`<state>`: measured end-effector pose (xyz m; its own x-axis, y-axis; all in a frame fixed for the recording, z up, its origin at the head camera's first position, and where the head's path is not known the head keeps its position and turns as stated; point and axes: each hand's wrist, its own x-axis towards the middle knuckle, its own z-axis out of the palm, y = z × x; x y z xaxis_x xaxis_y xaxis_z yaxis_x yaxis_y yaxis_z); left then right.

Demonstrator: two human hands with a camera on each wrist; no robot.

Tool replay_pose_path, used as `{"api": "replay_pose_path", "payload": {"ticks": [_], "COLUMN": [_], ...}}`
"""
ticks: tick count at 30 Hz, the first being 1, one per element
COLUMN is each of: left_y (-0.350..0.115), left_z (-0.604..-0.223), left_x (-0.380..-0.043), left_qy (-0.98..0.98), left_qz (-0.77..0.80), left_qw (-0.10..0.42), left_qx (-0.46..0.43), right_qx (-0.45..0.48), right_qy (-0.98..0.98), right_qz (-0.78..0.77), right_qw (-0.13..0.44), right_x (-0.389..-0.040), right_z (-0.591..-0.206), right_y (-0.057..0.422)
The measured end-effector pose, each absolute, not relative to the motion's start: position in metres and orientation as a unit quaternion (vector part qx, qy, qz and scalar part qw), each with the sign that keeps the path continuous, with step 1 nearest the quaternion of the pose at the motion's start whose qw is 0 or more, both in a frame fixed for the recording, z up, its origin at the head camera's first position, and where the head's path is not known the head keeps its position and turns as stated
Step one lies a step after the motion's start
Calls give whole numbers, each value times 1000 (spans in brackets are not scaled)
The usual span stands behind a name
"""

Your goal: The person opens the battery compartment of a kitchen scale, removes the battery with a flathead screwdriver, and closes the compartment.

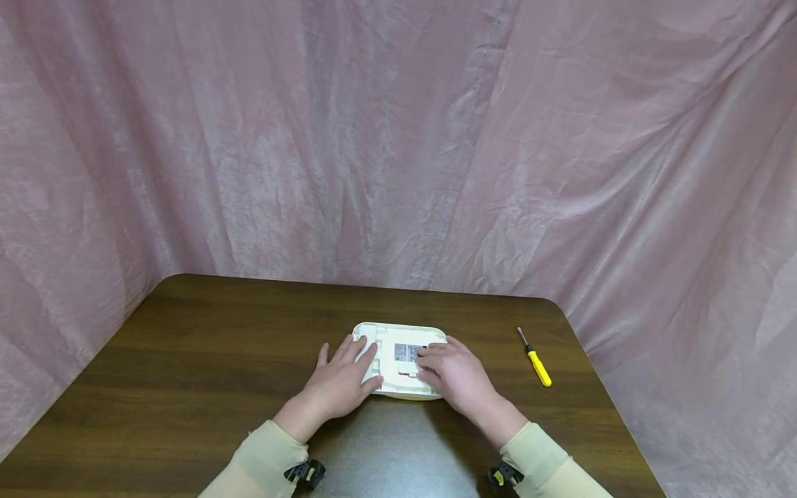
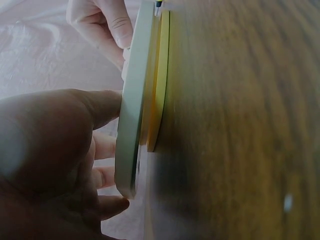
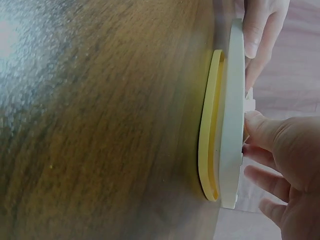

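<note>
A white plastic device (image 1: 389, 335) with rounded corners lies with its labelled face up on the table, a grey printed label (image 1: 403, 352) near its middle. Beneath it shows a yellow rim (image 3: 205, 145). My left hand (image 1: 339, 384) rests spread on the device's left part, fingers fairly straight and thumb at the near edge. Over the right part, my right hand (image 1: 457, 373) pinches a small white plastic piece (image 1: 407, 369) between thumb and fingers. In the right wrist view this piece (image 3: 250, 104) stands out from the device's face beside the thumb; the fingers partly hide it.
A screwdriver (image 1: 538, 368) with a yellow and black handle lies to the right on the brown wooden table (image 1: 218, 360). Pink cloth (image 1: 398, 138) hangs behind the table and along both sides.
</note>
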<state>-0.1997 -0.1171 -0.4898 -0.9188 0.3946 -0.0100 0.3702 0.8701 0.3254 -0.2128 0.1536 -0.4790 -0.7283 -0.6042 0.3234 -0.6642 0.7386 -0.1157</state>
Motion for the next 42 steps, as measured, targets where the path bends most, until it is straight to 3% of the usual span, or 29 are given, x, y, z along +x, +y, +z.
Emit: {"api": "replay_pose_path", "payload": {"ticks": [25,42], "left_y": [-117,-117], "left_z": [-488,-487], "left_x": [-198,-197], "left_qy": [964,963], "left_qz": [169,176], "left_qw": [28,30], "left_qx": [201,201], "right_qx": [362,291], "right_qy": [-895,-919], "right_qz": [112,127], "right_qw": [234,235], "right_x": [-214,-214], "right_z": [-480,-472], "right_y": [152,184]}}
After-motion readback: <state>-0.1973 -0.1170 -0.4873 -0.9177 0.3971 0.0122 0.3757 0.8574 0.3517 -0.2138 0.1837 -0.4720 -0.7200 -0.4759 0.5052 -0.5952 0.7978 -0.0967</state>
